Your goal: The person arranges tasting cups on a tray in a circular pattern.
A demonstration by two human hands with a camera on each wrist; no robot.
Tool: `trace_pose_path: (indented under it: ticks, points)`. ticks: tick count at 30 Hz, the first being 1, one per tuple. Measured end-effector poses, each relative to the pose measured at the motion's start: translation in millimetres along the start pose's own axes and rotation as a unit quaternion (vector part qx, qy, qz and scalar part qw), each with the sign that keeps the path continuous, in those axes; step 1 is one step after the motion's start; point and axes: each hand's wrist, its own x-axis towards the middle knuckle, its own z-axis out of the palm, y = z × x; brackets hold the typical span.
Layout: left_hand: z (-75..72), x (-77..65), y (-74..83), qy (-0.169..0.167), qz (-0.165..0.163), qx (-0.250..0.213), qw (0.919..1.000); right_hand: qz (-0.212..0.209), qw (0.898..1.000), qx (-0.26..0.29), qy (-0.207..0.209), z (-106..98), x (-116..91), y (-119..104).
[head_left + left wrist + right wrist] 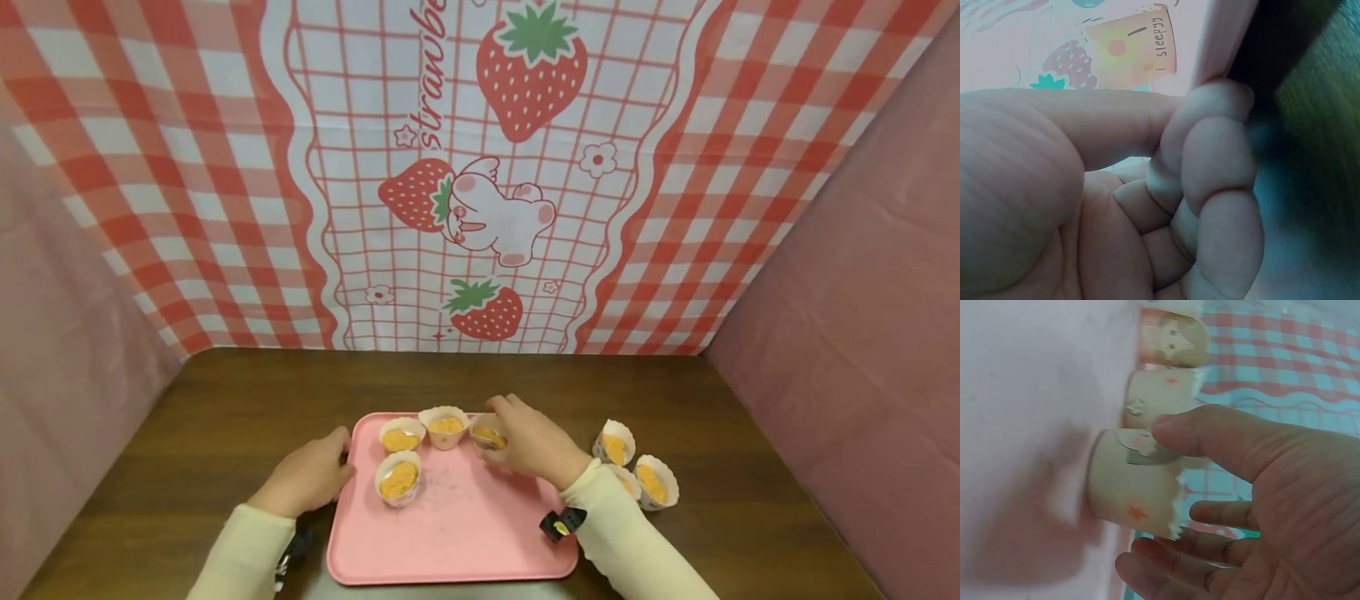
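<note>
My left hand (311,475) grips the left rim of a pink tray (480,546), thumb on top and fingers curled under the edge. Over the tray's far right part, my right hand (528,437) holds a paper baking cup (483,425) with orange-yellow filling. In the right wrist view the thumb lies on the wall of that cup (1135,487), and its base is right at the tray. Two more filled cups, a middle one (446,429) and a left one (401,437), form a row with it along the far rim. Nearer me sits another cup (398,479).
Right of the tray, on the brown wooden table (720,533), three more filled cups cluster: a far one (615,443), a right one (656,483) and one partly hidden between them (626,481). A strawberry-print cloth (465,208) hangs behind the table, pink cloths at both sides.
</note>
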Motion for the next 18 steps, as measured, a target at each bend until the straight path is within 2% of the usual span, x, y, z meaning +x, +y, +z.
trace_pose_path:
  ticks: [4,7,10,12,15,18]
  points:
    - [-0.9,-0.3,1.2,-0.001,0.0,0.004,1.0,0.024,0.999,0.02,0.013,-8.8,-9.2,2.5]
    - [-0.8,-1.0,0.4,-0.002,0.0,0.006,1.0,0.024,0.999,0.031,0.033,-16.7,-18.3,1.3]
    - [0.0,-1.5,-0.6,-0.009,-0.004,0.005,0.9999,-0.003,0.998,0.024,0.054,-23.4,-28.6,-2.2]
    - [0.8,-1.7,-1.3,-0.012,-0.005,0.004,0.9999,-0.032,0.997,-0.001,0.075,-28.7,-35.7,-5.9]
    - [1.0,-1.3,-1.2,-0.014,-0.004,0.0,0.9999,-0.076,0.99,-0.036,0.111,-40.8,-46.2,-12.8]
    - [-0.2,-0.2,0.4,-0.012,0.004,-0.005,0.9999,-0.103,0.983,-0.054,0.141,-56.1,-56.4,-18.8]
